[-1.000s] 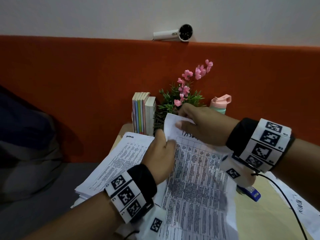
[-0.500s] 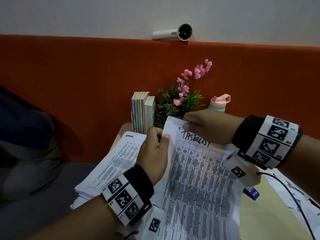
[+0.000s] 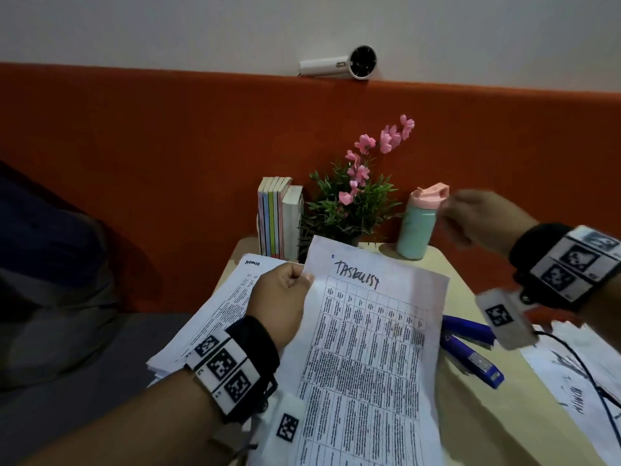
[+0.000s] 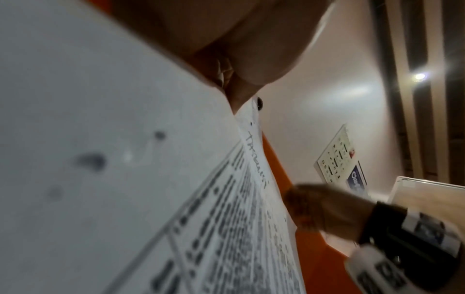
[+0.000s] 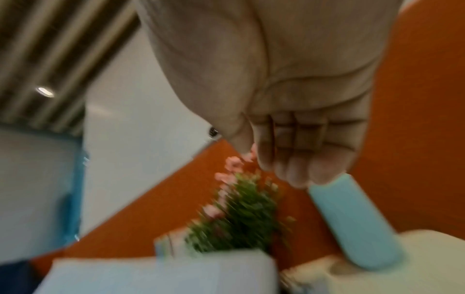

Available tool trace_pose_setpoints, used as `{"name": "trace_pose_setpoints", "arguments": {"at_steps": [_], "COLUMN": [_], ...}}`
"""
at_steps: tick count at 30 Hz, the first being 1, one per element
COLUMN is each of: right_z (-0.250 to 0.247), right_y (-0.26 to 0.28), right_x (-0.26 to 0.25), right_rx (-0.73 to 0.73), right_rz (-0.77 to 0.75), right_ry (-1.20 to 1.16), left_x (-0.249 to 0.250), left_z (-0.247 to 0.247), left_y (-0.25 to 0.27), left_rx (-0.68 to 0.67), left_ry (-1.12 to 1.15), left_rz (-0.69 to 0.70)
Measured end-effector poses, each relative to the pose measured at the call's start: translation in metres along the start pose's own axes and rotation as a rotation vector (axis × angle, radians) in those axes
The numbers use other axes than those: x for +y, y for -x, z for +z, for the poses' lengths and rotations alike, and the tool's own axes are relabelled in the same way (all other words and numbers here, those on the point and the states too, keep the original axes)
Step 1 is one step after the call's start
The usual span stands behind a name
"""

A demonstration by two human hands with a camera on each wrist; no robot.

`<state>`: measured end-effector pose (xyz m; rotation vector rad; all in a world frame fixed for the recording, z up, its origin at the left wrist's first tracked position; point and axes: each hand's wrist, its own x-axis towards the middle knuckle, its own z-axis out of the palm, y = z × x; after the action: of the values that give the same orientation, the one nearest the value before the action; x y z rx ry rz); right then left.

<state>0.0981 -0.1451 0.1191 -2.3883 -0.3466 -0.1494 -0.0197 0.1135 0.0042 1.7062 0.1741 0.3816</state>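
A printed sheet [image 3: 369, 331] headed with a handwritten title and a table of text is raised over the table. My left hand [image 3: 299, 275] pinches its upper left edge; the left wrist view shows the thumb and fingers [image 4: 251, 59] closed on the sheet [image 4: 201, 199]. My right hand [image 3: 450, 216] is off the sheet, up at the right beside the bottle's lid. Its fingers [image 5: 289, 159] hang loosely curled and hold nothing. A blue stapler [image 3: 470, 351] lies on the table just right of the sheet, below the right wrist.
A stack of printed pages [image 3: 228, 297] lies left of the held sheet. More marked paper [image 3: 578, 391] lies at the right. A row of books [image 3: 279, 220], a pink-flowered plant [image 3: 349, 203] and a teal bottle [image 3: 418, 227] stand at the table's [image 3: 470, 270] back edge.
My right hand has let go of the sheet's top edge and moved right and up towards the bottle. The left hand keeps its grip, and the sheet now lies flatter.
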Motion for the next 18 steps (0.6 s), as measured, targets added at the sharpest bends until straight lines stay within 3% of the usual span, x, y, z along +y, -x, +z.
{"name": "trace_pose_setpoints", "arguments": {"at_steps": [2,4,8,10,14,16,18], "right_z": [0.009,0.026,0.052,0.066,0.083,0.073,0.053], "right_y": [-0.004,0.001,0.024,0.035,0.040,0.039,0.038], "right_x": [0.041,0.074,0.086,0.092,0.113,0.116,0.106], "right_rx": [-0.165,-0.365,-0.689,-0.682,-0.496,-0.412,-0.270], "right_rz": [0.213,0.328,0.251,0.202,0.114,0.156,0.248], "right_ry": [0.155,0.288,0.693,0.742,0.759,0.626,0.263], "left_x": [-0.005,-0.007,-0.012,-0.016,-0.018,-0.017,-0.018], "left_z": [-0.001,-0.001,-0.004,-0.005,-0.006,-0.006,-0.005], "left_y": [-0.002,-0.002,-0.004,-0.007,-0.009,-0.008,-0.007], "left_rx": [0.021,0.024,0.024,0.034,0.032,0.022,0.004], "left_ry": [-0.003,-0.004,-0.050,-0.084,-0.090,-0.071,-0.061], "left_rz": [-0.034,-0.049,-0.042,-0.035,-0.045,-0.044,-0.031]}}
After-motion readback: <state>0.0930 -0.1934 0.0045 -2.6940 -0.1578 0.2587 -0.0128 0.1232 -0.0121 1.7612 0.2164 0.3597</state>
